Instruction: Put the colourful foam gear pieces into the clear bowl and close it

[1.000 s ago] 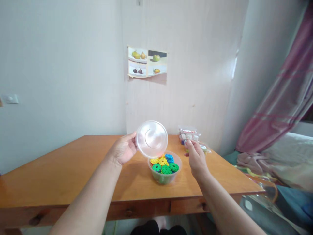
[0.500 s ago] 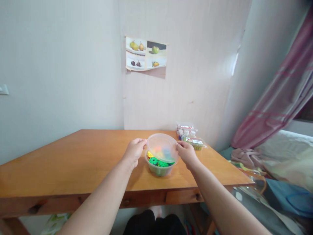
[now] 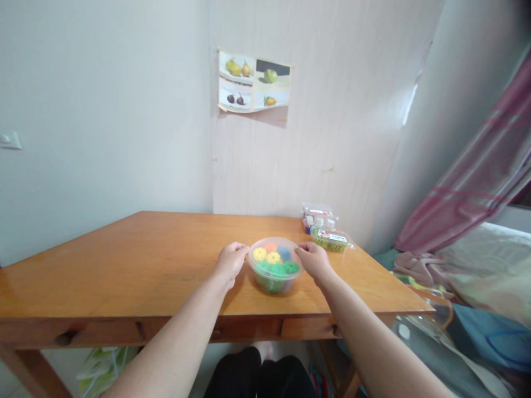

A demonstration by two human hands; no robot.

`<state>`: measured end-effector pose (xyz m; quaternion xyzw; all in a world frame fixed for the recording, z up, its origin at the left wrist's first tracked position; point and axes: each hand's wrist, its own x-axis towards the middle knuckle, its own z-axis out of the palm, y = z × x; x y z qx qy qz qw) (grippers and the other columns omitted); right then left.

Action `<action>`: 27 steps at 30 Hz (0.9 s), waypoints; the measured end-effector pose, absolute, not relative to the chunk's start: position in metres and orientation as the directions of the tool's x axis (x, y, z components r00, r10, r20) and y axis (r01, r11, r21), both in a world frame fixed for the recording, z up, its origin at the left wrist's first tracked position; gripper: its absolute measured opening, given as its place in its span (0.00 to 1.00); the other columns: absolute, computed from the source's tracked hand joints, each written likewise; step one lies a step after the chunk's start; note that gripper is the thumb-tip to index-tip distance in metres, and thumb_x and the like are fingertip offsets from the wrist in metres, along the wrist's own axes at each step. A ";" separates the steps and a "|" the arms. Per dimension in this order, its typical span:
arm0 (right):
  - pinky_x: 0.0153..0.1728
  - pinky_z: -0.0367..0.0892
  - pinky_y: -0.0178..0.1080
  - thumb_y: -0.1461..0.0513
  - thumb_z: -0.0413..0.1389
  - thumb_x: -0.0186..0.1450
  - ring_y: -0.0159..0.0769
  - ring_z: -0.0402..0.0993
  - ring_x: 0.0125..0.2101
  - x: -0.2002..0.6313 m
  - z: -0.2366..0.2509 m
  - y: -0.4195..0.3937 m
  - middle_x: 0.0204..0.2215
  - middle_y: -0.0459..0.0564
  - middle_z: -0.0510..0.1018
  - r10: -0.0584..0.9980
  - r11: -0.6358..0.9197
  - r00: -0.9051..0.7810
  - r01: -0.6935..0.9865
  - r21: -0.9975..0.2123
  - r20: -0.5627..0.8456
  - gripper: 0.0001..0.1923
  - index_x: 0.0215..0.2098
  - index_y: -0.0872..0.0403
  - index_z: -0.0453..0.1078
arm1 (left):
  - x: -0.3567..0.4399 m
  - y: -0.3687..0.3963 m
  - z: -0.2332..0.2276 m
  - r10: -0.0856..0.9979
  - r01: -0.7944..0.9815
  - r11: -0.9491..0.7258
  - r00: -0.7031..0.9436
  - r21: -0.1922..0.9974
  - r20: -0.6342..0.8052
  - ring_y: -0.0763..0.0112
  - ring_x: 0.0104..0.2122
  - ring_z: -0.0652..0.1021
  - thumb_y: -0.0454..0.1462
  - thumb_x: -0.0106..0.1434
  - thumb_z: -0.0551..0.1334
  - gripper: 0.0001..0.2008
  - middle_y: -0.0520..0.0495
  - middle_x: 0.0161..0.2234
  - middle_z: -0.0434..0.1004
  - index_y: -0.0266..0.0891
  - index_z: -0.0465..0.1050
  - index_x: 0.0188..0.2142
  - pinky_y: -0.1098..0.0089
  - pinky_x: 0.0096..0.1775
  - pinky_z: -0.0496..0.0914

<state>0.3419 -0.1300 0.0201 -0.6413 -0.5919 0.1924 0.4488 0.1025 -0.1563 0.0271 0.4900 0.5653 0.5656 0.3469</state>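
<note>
A round clear plastic bowl (image 3: pixel 271 286) stands near the front edge of the wooden table. Through the translucent lid (image 3: pixel 271 243) lying over its top, several flower-shaped plastic discs (image 3: pixel 274 258) show in yellow, orange, blue and green. My left hand (image 3: pixel 231 262) pinches the lid's left rim between thumb and fingers. On the opposite side, my right hand (image 3: pixel 314 261) pinches the right rim. Whether the lid is pressed down all round cannot be made out.
Two clear plastic boxes stand at the table's back right: one with white pieces (image 3: pixel 319 221), one with green contents (image 3: pixel 331 240). The wooden table (image 3: pixel 166 265) has drawers below its front edge. Bags (image 3: pixel 489 337) and bedding lie to the right.
The lid has come down from a tilted position above the bowl and now lies flat over its top. Both hands have moved with it, still at its rim.
</note>
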 end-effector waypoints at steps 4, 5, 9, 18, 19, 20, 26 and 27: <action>0.28 0.63 0.36 0.53 0.54 0.58 0.40 0.74 0.31 0.345 0.012 -0.122 0.29 0.50 0.79 0.932 0.113 0.205 0.617 -0.779 0.298 0.15 0.35 0.53 0.76 | 0.104 -0.157 0.027 0.950 0.122 -0.101 -0.283 0.987 0.132 0.69 0.26 0.73 0.46 0.56 0.61 0.12 0.49 0.26 0.75 0.39 0.69 0.26 0.71 0.30 0.63; 0.29 0.63 0.36 0.53 0.54 0.58 0.40 0.74 0.32 0.346 0.011 -0.121 0.30 0.50 0.79 0.932 0.116 0.200 0.626 -0.771 0.303 0.16 0.36 0.52 0.76 | 0.105 -0.157 0.027 0.950 0.116 -0.097 -0.284 0.989 0.126 0.70 0.25 0.72 0.48 0.57 0.61 0.14 0.49 0.26 0.75 0.39 0.68 0.26 0.71 0.29 0.63; 0.33 0.66 0.37 0.54 0.55 0.58 0.40 0.75 0.34 0.345 0.011 -0.118 0.33 0.51 0.81 0.940 0.131 0.171 0.617 -0.776 0.295 0.18 0.42 0.52 0.77 | 0.109 -0.159 0.027 0.954 0.138 -0.115 -0.261 0.984 0.148 0.72 0.23 0.69 0.52 0.56 0.62 0.18 0.51 0.22 0.71 0.39 0.68 0.24 0.71 0.28 0.61; 0.33 0.67 0.37 0.56 0.54 0.59 0.40 0.76 0.35 0.340 0.009 -0.121 0.35 0.53 0.81 0.950 0.149 0.146 0.563 -0.813 0.276 0.21 0.47 0.55 0.76 | 0.113 -0.158 0.017 0.952 0.156 -0.191 -0.211 0.969 0.222 0.69 0.29 0.73 0.43 0.55 0.61 0.11 0.49 0.28 0.77 0.37 0.76 0.31 0.71 0.33 0.64; 0.32 0.67 0.37 0.56 0.55 0.59 0.39 0.76 0.34 0.340 0.009 -0.122 0.34 0.53 0.81 0.951 0.154 0.144 0.551 -0.820 0.275 0.20 0.46 0.56 0.75 | 0.113 -0.158 0.016 0.951 0.146 -0.196 -0.211 0.970 0.224 0.69 0.29 0.73 0.43 0.55 0.61 0.11 0.49 0.28 0.77 0.37 0.76 0.31 0.71 0.33 0.64; 0.31 0.66 0.37 0.56 0.55 0.58 0.39 0.76 0.32 0.339 0.009 -0.122 0.33 0.53 0.80 0.952 0.158 0.141 0.535 -0.830 0.272 0.20 0.46 0.56 0.75 | 0.113 -0.158 0.015 0.952 0.132 -0.198 -0.212 0.971 0.222 0.69 0.29 0.73 0.43 0.55 0.61 0.11 0.49 0.28 0.77 0.37 0.75 0.31 0.71 0.33 0.64; 0.27 0.65 0.36 0.56 0.56 0.57 0.37 0.74 0.27 0.338 0.012 -0.126 0.28 0.50 0.79 0.966 0.138 0.133 0.469 -0.873 0.224 0.18 0.43 0.56 0.74 | 0.112 -0.155 0.013 0.956 0.193 -0.154 -0.218 0.969 0.195 0.69 0.28 0.74 0.42 0.56 0.60 0.10 0.48 0.28 0.77 0.37 0.74 0.32 0.71 0.32 0.65; 0.28 0.65 0.36 0.56 0.56 0.57 0.37 0.74 0.28 0.338 0.012 -0.126 0.28 0.50 0.79 0.965 0.136 0.136 0.473 -0.870 0.224 0.18 0.43 0.56 0.74 | 0.111 -0.152 0.014 0.955 0.232 -0.148 -0.218 0.962 0.199 0.68 0.29 0.75 0.41 0.56 0.60 0.10 0.46 0.29 0.78 0.37 0.74 0.34 0.71 0.32 0.66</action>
